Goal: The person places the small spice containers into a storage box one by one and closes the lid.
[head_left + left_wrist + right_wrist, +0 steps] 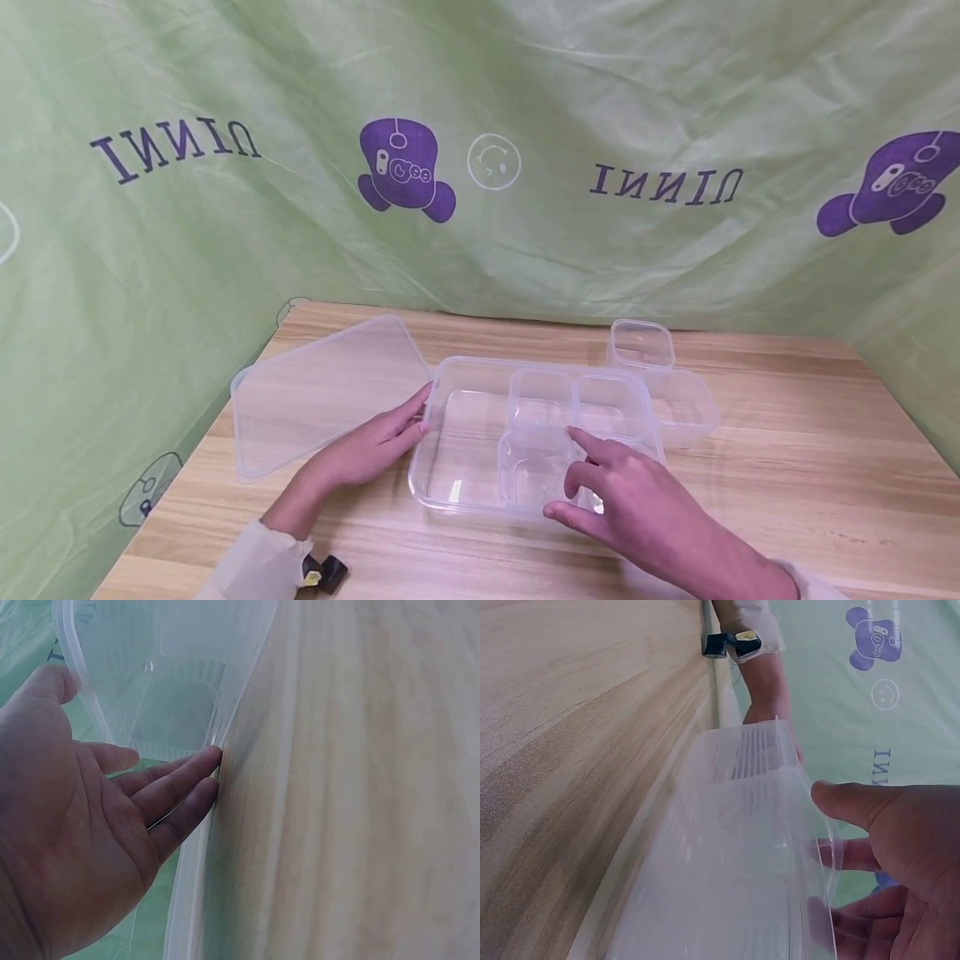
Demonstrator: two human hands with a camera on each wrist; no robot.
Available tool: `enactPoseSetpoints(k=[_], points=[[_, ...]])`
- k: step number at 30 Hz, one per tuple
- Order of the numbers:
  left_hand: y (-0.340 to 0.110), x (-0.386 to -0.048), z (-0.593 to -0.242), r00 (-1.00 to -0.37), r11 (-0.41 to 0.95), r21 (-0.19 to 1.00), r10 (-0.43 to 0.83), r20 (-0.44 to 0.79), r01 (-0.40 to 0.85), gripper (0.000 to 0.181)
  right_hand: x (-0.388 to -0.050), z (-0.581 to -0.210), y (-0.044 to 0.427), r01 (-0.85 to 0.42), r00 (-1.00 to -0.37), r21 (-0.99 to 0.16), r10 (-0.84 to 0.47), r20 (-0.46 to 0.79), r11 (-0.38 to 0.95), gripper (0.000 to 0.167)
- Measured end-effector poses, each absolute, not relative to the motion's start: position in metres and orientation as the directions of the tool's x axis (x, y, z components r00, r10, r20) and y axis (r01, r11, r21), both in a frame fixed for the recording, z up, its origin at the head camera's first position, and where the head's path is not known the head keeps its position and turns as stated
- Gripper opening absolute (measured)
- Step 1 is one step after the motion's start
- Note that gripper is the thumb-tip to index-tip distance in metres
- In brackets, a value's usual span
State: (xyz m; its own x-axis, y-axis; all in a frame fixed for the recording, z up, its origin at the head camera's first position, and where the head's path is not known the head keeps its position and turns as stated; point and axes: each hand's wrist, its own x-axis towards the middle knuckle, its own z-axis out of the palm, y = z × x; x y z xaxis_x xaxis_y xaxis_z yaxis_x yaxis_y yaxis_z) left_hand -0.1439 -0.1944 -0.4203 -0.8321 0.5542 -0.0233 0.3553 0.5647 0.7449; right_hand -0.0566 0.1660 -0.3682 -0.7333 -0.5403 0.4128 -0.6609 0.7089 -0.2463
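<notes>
A large clear plastic box [472, 450] stands on the table with several small clear containers inside its right part. My left hand [375, 446] rests against the box's left side, thumb near the rim; in the left wrist view that hand [97, 802] shows its palm and loosely extended fingers beside the box wall. Over the box's front right, my right hand [630, 492] reaches in, its index fingertip at the rim of the front small container [536, 467]. In the right wrist view the right hand's [900, 855] fingers are partly seen through the clear plastic, with the thumb above the rim.
A flat translucent lid [322, 392] lies left of the box. Behind and right of the box are a small square container [642, 346] and another clear container [686, 404]. A green printed curtain [487, 250] hangs behind the wooden table [817, 467].
</notes>
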Motion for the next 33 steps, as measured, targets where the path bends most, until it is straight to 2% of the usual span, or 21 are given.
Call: enactPoseSetpoints(k=[12,22,33], points=[[-0.1947,-0.1439,-0.4189,-0.831,0.565,0.747,0.556,-0.030,0.351,0.065,-0.0571,-0.3702,0.1646,-0.654,-0.735,-0.228,-0.534,0.418,0.722,0.031],[-0.1944,-0.1434,-0.4192,-0.832,0.564,0.751,0.554,-0.036,0.343,0.065,-0.0575,-0.3710,0.1645,-0.637,-0.735,-0.155,-0.534,0.418,0.755,0.033],[-0.1945,-0.1437,-0.4187,-0.833,0.576,0.742,0.551,-0.042,0.343,0.064,-0.0576,-0.3710,0.1639,-0.628,-0.749,-0.149,-0.541,0.382,0.763,0.033]])
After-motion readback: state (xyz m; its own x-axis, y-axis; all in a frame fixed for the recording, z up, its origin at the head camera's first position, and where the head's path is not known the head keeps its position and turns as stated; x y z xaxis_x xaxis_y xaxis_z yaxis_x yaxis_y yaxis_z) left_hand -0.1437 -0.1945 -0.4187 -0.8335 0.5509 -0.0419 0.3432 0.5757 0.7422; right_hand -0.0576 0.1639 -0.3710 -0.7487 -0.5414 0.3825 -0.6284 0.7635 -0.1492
